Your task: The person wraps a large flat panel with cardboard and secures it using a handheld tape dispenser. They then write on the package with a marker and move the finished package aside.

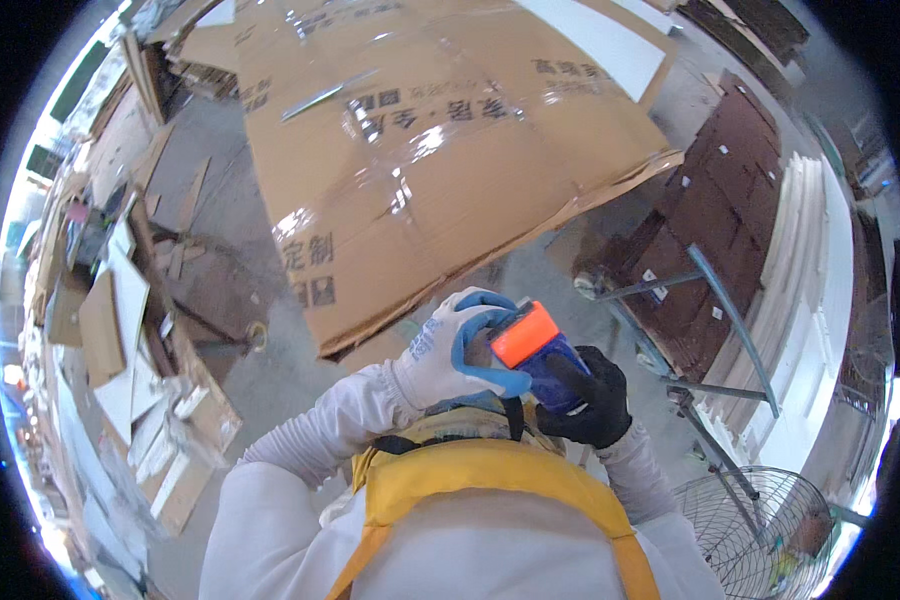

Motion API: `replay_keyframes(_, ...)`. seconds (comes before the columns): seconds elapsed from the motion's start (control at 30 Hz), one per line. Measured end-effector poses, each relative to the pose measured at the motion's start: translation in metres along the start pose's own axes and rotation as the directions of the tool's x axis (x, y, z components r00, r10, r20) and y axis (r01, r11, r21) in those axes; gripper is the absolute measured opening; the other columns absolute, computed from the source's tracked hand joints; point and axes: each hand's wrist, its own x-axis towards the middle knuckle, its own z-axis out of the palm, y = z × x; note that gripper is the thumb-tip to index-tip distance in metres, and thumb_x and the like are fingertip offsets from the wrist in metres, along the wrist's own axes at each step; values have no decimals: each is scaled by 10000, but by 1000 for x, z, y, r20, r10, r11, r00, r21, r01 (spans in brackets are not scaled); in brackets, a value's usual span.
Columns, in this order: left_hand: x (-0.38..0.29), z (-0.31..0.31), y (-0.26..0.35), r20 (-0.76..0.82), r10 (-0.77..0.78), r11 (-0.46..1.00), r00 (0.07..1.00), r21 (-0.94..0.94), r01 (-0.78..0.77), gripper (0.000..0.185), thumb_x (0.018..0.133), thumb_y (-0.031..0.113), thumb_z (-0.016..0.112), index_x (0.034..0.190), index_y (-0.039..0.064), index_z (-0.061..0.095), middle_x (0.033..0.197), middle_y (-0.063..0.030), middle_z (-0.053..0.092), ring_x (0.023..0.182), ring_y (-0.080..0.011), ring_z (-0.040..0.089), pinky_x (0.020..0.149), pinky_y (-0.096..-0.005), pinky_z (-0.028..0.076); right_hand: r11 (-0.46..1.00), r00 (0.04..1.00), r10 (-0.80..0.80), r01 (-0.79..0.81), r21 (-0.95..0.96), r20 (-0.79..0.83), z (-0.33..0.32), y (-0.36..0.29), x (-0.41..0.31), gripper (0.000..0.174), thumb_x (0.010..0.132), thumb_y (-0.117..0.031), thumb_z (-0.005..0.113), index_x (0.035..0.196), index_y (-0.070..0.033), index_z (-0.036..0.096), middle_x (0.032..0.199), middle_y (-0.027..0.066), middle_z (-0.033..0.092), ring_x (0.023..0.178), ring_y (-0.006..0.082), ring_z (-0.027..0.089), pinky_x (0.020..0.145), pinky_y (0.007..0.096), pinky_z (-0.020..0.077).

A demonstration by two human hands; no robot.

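In front of my waist both gloved hands hold a blue and orange hand-held device (544,356), whose exact kind I cannot tell. My left hand (457,341), in a white glove with blue coated fingers, curls around its orange end. A black glove covers my right hand (596,397), which grips the dark blue body from the other side. Just beyond them lies a large flat cardboard package (420,187), printed with writing and crossed by shiny clear tape. On its top rests a slim green and silver object (311,103).
Board offcuts and scraps (131,352) are heaped at the left. To the right lie stacked dark brown panels (720,195), long white boards (802,315) and a metal frame (735,330). A wire fan guard (754,517) stands low at the right.
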Motion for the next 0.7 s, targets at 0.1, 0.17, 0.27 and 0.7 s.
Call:
replay_keyframes(0.1,-40,-3,0,-12,-129,986,992,-107,127,551,666,233,810,1097,-32,591,1109,-154,570,1020,-258,559,901,-340,439,996,996,-87,87,19,23,21,-20,-7,647,550,-389,851,1109,-137,642,901,148,637,748,318,650,667,381,535)
replay_keyframes(0.17,-65,-9,-3,-36,-189,955,981,-242,175,450,743,197,750,1091,-39,590,1100,-147,578,1007,-248,562,899,-337,440,993,994,-105,104,53,15,35,-35,-11,647,566,-395,845,1120,-135,635,931,148,634,775,322,649,682,380,534)
replay_keyframes(0.27,-94,-26,-12,-196,-156,958,968,-270,100,200,855,101,559,976,-38,635,970,-117,625,885,-199,606,780,-326,493,991,990,-87,74,113,114,54,-49,-12,648,587,-404,836,1135,-130,625,981,146,627,829,324,644,712,388,531)
replay_keyframes(0.7,-94,-150,12,87,-141,901,986,-403,164,188,947,121,493,1001,-19,606,915,-90,627,863,-174,611,792,-314,491,888,875,442,-396,-235,196,175,-39,-85,771,592,-385,787,1287,-210,501,952,176,590,888,372,613,721,459,515)
